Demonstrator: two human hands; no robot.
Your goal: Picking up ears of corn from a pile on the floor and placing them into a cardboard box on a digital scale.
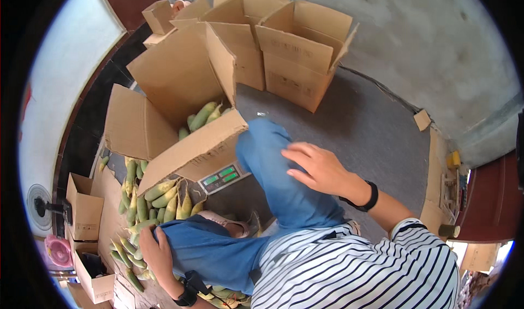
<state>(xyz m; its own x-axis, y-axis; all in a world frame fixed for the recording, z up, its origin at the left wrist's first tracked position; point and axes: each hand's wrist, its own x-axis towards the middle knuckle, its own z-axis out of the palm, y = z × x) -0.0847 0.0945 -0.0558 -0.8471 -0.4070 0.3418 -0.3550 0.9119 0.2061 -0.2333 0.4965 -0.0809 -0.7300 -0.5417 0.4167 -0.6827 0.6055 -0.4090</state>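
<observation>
My right hand (317, 167) hovers over or lightly touches my right thigh in blue trousers (282, 186), fingers spread, slightly blurred, and holding nothing. My left hand (155, 253) lies against my left knee, thumb apart from the fingers. Nothing shows in its grasp. Close to it, a heap of green radishes (163, 200) covers the floor. In front of me stands a large open cardboard box (176, 69) with its flaps up and several green radishes (203, 115) inside. A digital scale (221, 179) with lit green displays shows at the foot of this box, partly hidden by it.
More open cardboard boxes (292, 69) stand along the grey wall (409, 34). At the left are smaller boxes (86, 215), a pink fan (58, 249) and a grey fan (39, 206). A cable (380, 87) runs along the wall's foot. Radishes also lie beneath my left leg.
</observation>
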